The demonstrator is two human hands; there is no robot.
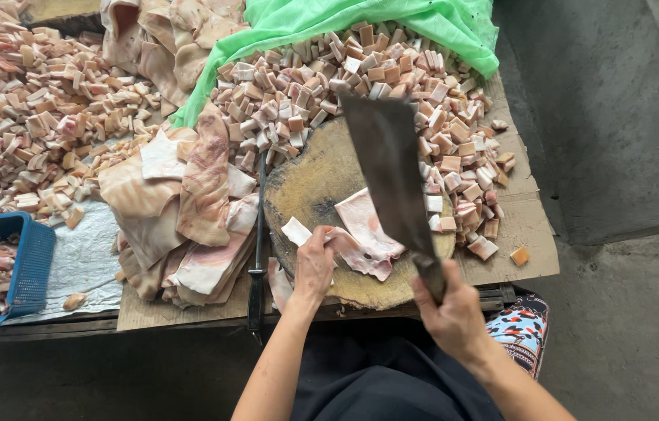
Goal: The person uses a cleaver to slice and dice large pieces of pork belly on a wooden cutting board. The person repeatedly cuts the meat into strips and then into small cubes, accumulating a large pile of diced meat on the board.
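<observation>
one cleaver (392, 175), one round chopping block (321, 183), one blue basket (29, 257), two hands.

The right hand (454, 312) grips the handle of a broad dark cleaver (392, 168), its blade raised toward twelve o'clock over a round wooden chopping block (314, 183). The left hand (314, 265) pins a pale pink slab of skin (364, 230) on the block's six o'clock side. Cut cubes (298, 86) are heaped from eleven to three o'clock of the block, and uncut sheets (189, 210) are stacked at nine o'clock.

Grey concrete floor (625, 327) and wall (610, 101) surround a cardboard-covered table (528, 234).
</observation>
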